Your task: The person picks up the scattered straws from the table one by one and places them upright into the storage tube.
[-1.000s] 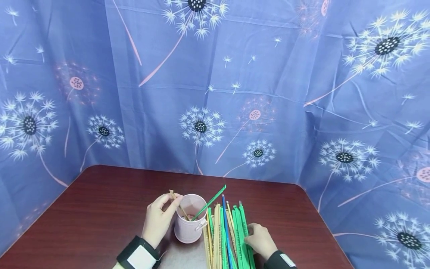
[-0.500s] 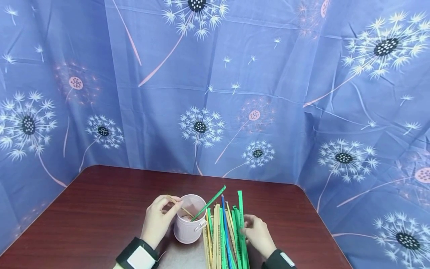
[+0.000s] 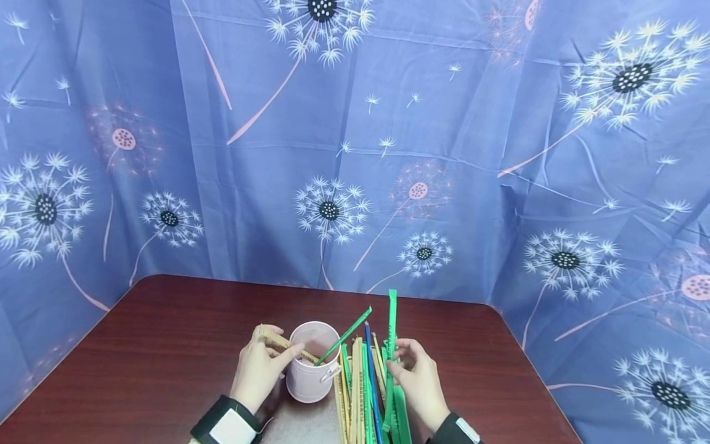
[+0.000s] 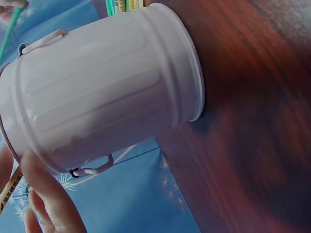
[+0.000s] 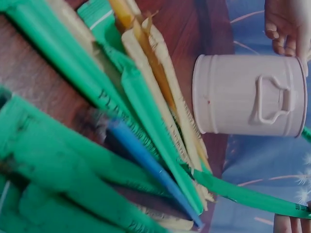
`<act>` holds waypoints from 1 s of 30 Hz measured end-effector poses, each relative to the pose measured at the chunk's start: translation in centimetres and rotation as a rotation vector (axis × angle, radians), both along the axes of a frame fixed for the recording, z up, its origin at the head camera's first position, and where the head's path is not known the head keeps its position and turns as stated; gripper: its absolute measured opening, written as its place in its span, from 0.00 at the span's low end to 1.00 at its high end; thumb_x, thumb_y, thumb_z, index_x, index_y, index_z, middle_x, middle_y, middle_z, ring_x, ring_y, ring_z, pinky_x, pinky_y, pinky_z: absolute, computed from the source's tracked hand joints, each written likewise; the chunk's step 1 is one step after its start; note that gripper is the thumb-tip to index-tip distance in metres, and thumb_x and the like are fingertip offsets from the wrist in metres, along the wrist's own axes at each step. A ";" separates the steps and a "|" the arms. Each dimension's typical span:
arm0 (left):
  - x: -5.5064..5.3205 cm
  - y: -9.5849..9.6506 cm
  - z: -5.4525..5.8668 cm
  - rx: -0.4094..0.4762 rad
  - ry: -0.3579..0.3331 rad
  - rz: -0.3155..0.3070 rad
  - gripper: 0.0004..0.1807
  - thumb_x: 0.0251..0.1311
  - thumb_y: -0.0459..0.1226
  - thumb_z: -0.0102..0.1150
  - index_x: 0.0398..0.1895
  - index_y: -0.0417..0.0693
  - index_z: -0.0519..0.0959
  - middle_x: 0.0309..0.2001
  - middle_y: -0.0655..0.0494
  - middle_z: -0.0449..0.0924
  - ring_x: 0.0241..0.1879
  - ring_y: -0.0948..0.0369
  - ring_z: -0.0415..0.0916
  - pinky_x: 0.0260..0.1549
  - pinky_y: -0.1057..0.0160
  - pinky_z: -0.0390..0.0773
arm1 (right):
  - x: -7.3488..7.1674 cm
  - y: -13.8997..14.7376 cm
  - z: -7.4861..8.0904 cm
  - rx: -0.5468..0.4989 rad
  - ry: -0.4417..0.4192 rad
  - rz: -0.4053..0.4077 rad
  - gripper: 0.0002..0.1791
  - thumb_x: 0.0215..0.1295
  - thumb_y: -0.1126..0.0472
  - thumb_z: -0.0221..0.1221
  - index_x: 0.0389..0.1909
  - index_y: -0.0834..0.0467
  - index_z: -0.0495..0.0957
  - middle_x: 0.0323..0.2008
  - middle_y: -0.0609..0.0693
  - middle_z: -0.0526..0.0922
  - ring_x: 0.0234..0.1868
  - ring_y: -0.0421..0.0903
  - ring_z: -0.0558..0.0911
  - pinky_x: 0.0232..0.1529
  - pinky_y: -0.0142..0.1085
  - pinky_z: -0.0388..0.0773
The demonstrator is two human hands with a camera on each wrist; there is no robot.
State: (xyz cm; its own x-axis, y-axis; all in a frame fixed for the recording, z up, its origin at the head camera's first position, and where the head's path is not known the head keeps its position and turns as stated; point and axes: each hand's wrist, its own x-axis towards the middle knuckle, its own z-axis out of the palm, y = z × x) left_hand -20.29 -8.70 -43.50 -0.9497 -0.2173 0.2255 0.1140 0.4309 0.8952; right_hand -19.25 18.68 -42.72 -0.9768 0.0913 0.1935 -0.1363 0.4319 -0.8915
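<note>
A small pale pink bucket with side handles (image 3: 310,383) stands upright on the table. My left hand (image 3: 257,370) pinches a tan paper-wrapped straw (image 3: 277,338) slanting into its mouth, with fingers (image 4: 46,187) right at the rim in the left wrist view. Another straw, wrapped in green (image 3: 355,328), leans out of the bucket. To the right, my right hand (image 3: 418,375) pinches a long green-wrapped straw (image 3: 392,317), raised nearly upright over the pile. Its wrapper (image 5: 243,193) also shows in the right wrist view.
Beside the bucket lies a pile of tan straws (image 3: 356,385), green straws (image 5: 53,58) and a blue straw (image 5: 150,167), spread lengthwise. The dark red-brown table (image 3: 477,351) ends at a blue dandelion-print curtain (image 3: 261,203).
My right hand has lifted the green straw up and leftward from the pile's right side. In my left hand the tan straw has tilted flatter, its outer end moving left.
</note>
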 end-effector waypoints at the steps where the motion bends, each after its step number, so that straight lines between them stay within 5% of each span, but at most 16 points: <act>1: 0.0 0.0 0.0 0.010 -0.027 0.002 0.31 0.50 0.50 0.73 0.46 0.36 0.73 0.30 0.52 0.83 0.21 0.64 0.79 0.16 0.66 0.81 | 0.1 -0.1 0.1 -0.002 0.010 0.003 0.21 0.58 0.69 0.65 0.53 0.70 0.76 0.38 0.55 0.81 0.29 0.41 0.79 0.26 0.38 0.85; 5: 0.2 0.1 0.1 0.072 -0.113 -0.021 0.28 0.50 0.55 0.71 0.34 0.38 0.75 0.20 0.55 0.83 0.14 0.63 0.78 0.15 0.61 0.83 | 0.3 -0.5 0.5 0.021 0.029 0.021 0.18 0.58 0.68 0.65 0.50 0.68 0.77 0.36 0.54 0.82 0.28 0.41 0.81 0.27 0.35 0.81; 11: 0.7 0.6 0.9 0.122 -0.172 -0.149 0.31 0.54 0.60 0.64 0.20 0.39 0.83 0.14 0.55 0.82 0.14 0.61 0.80 0.15 0.62 0.84 | 0.4 -1.1 0.7 0.071 0.045 0.027 0.14 0.57 0.67 0.66 0.45 0.64 0.80 0.35 0.52 0.83 0.31 0.42 0.82 0.29 0.34 0.78; 19: 1.4 1.8 2.3 0.225 -0.068 -0.371 0.28 0.57 0.52 0.66 0.38 0.30 0.86 0.29 0.45 0.88 0.26 0.56 0.86 0.24 0.63 0.87 | 0.7 -1.7 0.6 0.095 0.161 0.083 0.11 0.55 0.68 0.68 0.41 0.62 0.85 0.36 0.52 0.87 0.31 0.38 0.81 0.29 0.34 0.81; 24: 1.9 2.6 2.8 0.349 -0.020 -0.441 0.27 0.57 0.44 0.69 0.50 0.28 0.83 0.43 0.37 0.87 0.38 0.53 0.87 0.31 0.59 0.88 | 1.1 -2.3 0.3 0.093 0.254 0.125 0.10 0.52 0.70 0.69 0.37 0.60 0.87 0.33 0.49 0.87 0.30 0.37 0.80 0.26 0.33 0.82; 30: 2.3 3.3 2.9 0.397 0.020 -0.525 0.31 0.57 0.40 0.68 0.58 0.24 0.76 0.48 0.32 0.85 0.40 0.54 0.87 0.33 0.59 0.88 | 1.5 -2.7 0.1 0.134 0.326 0.220 0.10 0.53 0.70 0.69 0.37 0.58 0.88 0.31 0.44 0.84 0.31 0.34 0.79 0.29 0.34 0.83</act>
State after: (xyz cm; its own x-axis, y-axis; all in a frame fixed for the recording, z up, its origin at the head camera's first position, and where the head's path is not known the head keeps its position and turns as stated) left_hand -18.00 -5.39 -40.58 -0.9487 0.2033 0.2421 0.2371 -0.0488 0.9703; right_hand -17.80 16.00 -42.61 -0.8561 -0.1596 0.4916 -0.5037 0.4706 -0.7244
